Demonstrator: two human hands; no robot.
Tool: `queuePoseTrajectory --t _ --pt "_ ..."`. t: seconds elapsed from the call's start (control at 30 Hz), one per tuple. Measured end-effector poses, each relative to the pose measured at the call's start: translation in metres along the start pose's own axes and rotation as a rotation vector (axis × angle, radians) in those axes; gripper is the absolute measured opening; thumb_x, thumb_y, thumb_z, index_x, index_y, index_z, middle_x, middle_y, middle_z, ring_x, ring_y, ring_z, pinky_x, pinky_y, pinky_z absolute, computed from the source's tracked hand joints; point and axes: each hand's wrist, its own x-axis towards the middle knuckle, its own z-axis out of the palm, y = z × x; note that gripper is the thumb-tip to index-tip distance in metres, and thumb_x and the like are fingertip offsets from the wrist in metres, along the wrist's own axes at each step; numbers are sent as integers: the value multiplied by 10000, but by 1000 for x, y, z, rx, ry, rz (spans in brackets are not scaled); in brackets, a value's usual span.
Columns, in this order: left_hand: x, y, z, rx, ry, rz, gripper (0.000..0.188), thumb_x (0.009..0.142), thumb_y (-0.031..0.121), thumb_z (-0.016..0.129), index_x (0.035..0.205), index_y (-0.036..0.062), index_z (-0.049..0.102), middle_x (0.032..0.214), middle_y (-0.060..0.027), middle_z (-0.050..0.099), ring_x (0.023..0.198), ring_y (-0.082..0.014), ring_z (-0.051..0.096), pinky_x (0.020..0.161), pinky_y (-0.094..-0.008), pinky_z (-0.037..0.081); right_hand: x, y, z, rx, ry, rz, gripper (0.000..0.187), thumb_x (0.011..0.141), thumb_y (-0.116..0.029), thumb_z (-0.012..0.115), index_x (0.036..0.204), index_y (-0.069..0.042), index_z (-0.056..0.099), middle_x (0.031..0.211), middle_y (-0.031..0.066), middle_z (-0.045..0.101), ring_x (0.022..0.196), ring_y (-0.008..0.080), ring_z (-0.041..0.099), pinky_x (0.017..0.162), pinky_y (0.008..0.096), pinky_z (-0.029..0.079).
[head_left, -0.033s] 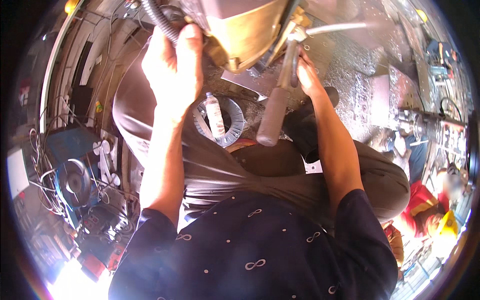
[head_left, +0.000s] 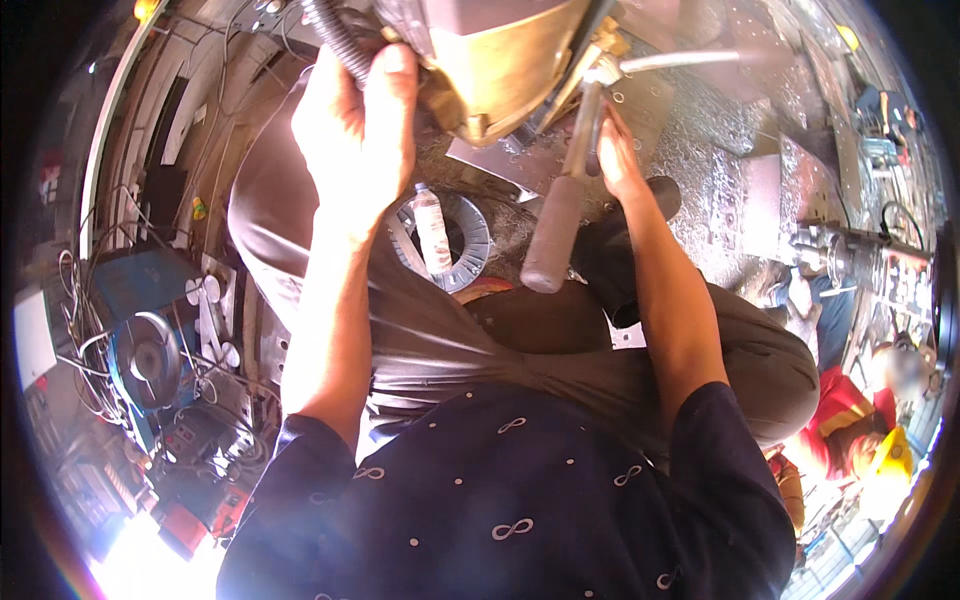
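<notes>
In front of me stands a gold and grey machine (head_left: pixel 500 80), cut off by the top edge, with spoke-like handles on its right. My left hand (head_left: pixel 360 135) is closed at its left side, thumb up, beside a black corrugated hose (head_left: pixel 335 40); what the fingers hold is hidden. A handle with a brown-grey grip (head_left: pixel 555 235) slants down toward me. Behind its metal rod, my right hand (head_left: pixel 618 155) has its visible fingers stretched out along a dark bar, partly covered. Further right juts a pale spoke (head_left: pixel 680 60) with a blurred end.
Between my legs a labelled plastic bottle (head_left: pixel 431 230) lies across a grey ring-shaped reel (head_left: pixel 470 245). Metal plates (head_left: pixel 765 200) lie at right. Blue equipment (head_left: pixel 145 350) with a reel and tangled cables stands left. A person in red with a yellow helmet (head_left: pixel 893 455) is at lower right.
The machine, its handle and both hands appear shifted slightly to the right in the picture. Both hands keep their places on or beside the machine.
</notes>
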Motion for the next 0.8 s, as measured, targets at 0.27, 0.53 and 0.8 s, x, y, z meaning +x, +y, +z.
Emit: queuePoseTrajectory --t 0.27,0.53,0.8 --pt "-5 -18 1 -16 -3 8 270 1057 287 655 1111 23 641 814 44 593 712 -40 460 642 -231 405 18 -9 -33 -1066 23 -179 671 980 -646 613 975 18 709 770 234 709 723 392 710 695 492 546" --pt "-13 -27 23 23 53 49 336 1070 334 587 1120 7 642 798 -31 612 715 -115 535 689 -302 472 128 -123 -161 -1684 -59 -501 332 952 -300 669 1168 -53 719 1000 202 740 908 362 712 845 443 563" --pt "33 -69 4 -54 -51 -67 307 1120 307 462 1114 32 601 808 -11 567 719 -118 505 664 -296 429 -24 -138 -60 -1723 218 -185 282 865 -377 735 1034 -155 778 903 175 764 875 407 741 780 521 577"
